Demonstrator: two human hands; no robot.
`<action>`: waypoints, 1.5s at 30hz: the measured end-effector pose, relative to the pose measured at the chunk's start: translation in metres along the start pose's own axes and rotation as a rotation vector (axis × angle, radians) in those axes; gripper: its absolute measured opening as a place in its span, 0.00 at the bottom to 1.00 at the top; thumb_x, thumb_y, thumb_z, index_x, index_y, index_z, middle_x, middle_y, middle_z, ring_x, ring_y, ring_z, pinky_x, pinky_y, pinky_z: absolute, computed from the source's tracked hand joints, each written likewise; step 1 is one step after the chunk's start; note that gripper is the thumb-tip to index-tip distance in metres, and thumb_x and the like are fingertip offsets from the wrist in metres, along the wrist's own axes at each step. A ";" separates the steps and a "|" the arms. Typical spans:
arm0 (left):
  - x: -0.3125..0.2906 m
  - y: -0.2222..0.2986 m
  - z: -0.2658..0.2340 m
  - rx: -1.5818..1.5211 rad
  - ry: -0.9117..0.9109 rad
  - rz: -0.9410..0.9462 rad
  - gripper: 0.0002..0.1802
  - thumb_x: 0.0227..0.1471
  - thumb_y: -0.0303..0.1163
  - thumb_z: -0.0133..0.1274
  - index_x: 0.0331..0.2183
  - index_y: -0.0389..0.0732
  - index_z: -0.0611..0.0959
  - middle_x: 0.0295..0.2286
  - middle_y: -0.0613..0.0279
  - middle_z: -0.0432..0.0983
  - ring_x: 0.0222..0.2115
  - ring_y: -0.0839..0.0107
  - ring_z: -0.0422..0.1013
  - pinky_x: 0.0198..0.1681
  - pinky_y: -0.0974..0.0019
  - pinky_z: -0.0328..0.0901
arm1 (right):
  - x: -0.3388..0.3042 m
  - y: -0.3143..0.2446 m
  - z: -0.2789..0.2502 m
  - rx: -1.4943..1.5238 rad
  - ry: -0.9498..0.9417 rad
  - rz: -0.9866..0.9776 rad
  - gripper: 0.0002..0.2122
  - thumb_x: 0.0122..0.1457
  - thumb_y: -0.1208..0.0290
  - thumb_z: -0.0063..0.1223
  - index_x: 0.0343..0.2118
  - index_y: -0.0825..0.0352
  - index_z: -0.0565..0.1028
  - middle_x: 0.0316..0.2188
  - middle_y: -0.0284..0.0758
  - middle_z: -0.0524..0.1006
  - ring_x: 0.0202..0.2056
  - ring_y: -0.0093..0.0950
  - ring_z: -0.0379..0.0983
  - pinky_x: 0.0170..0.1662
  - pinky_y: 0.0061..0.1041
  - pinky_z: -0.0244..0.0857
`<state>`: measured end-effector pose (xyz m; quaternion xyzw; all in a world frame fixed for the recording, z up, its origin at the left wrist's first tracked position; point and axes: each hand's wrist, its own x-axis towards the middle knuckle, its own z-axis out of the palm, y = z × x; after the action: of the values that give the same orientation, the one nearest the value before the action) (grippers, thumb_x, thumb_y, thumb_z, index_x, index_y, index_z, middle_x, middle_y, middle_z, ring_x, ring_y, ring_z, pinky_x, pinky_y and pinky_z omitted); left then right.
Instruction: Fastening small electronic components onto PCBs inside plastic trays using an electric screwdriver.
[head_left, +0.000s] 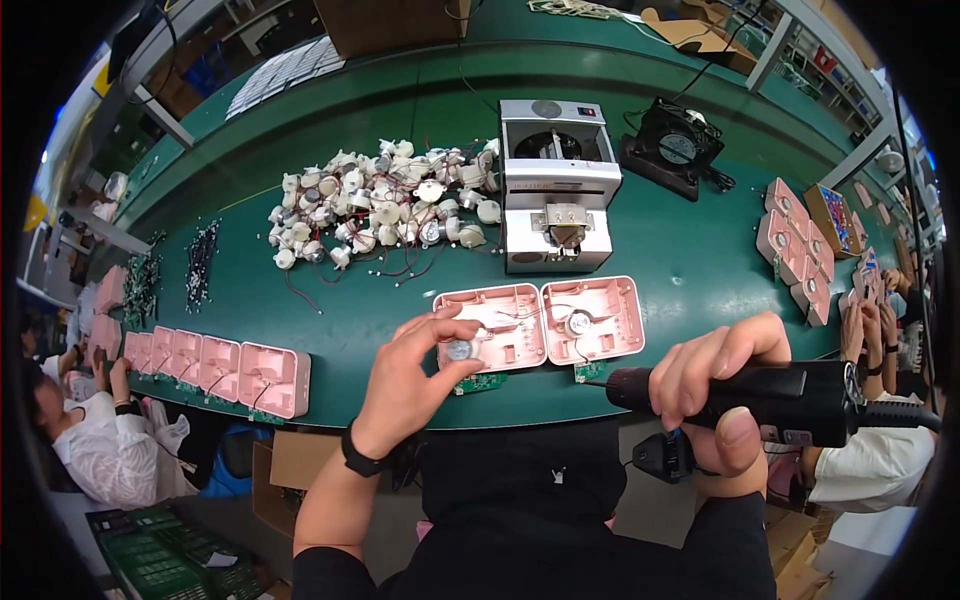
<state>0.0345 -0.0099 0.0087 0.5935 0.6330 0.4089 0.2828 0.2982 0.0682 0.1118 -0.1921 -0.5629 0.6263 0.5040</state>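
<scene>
So here the left hand [415, 370] pinches a small round silver motor [460, 349] between thumb and fingertips, holding it right over the left pink housing [492, 327] at the near edge of the green bench [690, 270]. The right hand [715, 385] is wrapped tight around a black electric screwdriver [770, 400], tip pointing left toward the housings, not touching anything yet. Progress-wise I'd say halfway on this pair: the right pink housing [592, 318] already has its motor sitting inside with wires trailing, the left one doesn't. Count: two housings in front, a row of five more pink housings [215, 367] off to the left, about six stacked far right [797, 250], though those overlap. The heap of white motors [380, 205] is too tangled to count, dozens easily. One grey screw feeder [555, 190], one black fan [672, 147].
</scene>
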 end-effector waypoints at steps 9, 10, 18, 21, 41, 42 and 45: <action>0.016 -0.016 0.028 0.405 0.159 0.193 0.24 0.33 0.34 0.71 0.36 0.37 0.82 0.42 0.60 0.78 0.54 0.54 0.66 0.56 0.53 0.59 | -0.001 -0.001 0.005 -0.005 0.021 -0.015 0.24 0.51 0.54 0.67 0.36 0.62 0.61 0.19 0.29 0.69 0.16 0.23 0.67 0.24 0.26 0.67; 0.016 -0.016 0.029 0.402 0.160 0.191 0.24 0.33 0.34 0.71 0.36 0.37 0.82 0.42 0.60 0.78 0.54 0.54 0.66 0.56 0.53 0.59 | -0.001 0.000 0.006 -0.003 0.028 -0.009 0.24 0.51 0.54 0.67 0.36 0.62 0.61 0.19 0.29 0.69 0.16 0.23 0.67 0.24 0.26 0.67; 0.019 -0.017 0.023 0.397 0.199 0.133 0.23 0.33 0.33 0.70 0.35 0.41 0.81 0.40 0.61 0.77 0.54 0.56 0.66 0.57 0.51 0.58 | 0.013 0.011 0.026 0.022 0.004 -0.007 0.24 0.52 0.55 0.67 0.36 0.62 0.61 0.19 0.30 0.69 0.16 0.24 0.66 0.24 0.26 0.65; 0.020 -0.031 0.016 0.433 0.138 0.211 0.23 0.34 0.33 0.70 0.36 0.43 0.81 0.39 0.62 0.78 0.53 0.57 0.66 0.55 0.52 0.59 | 0.024 0.024 0.037 0.061 -0.048 -0.012 0.23 0.54 0.57 0.66 0.37 0.62 0.61 0.20 0.30 0.69 0.17 0.24 0.66 0.24 0.25 0.65; 0.020 -0.036 0.014 0.326 0.125 0.167 0.24 0.32 0.31 0.70 0.37 0.45 0.82 0.39 0.67 0.78 0.50 0.59 0.67 0.48 0.57 0.64 | 0.061 0.117 0.067 -0.153 -0.293 -0.086 0.15 0.55 0.82 0.54 0.41 0.68 0.60 0.25 0.36 0.72 0.24 0.21 0.69 0.29 0.23 0.66; 0.021 -0.036 0.014 0.324 0.123 0.167 0.24 0.32 0.31 0.70 0.37 0.45 0.82 0.39 0.67 0.78 0.50 0.59 0.67 0.48 0.57 0.64 | 0.064 0.116 0.067 -0.257 -0.339 -0.111 0.15 0.54 0.82 0.55 0.41 0.68 0.61 0.25 0.36 0.72 0.25 0.20 0.69 0.30 0.23 0.66; 0.021 -0.033 0.014 0.322 0.153 0.172 0.24 0.33 0.31 0.70 0.38 0.44 0.82 0.40 0.68 0.78 0.50 0.59 0.67 0.49 0.57 0.64 | 0.072 0.113 0.071 -0.407 -0.349 -0.205 0.14 0.54 0.83 0.56 0.39 0.69 0.63 0.26 0.35 0.73 0.26 0.19 0.70 0.31 0.21 0.67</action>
<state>0.0263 0.0150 -0.0243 0.6501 0.6568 0.3688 0.0996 0.1638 0.1095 0.0544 -0.1210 -0.7718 0.4698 0.4111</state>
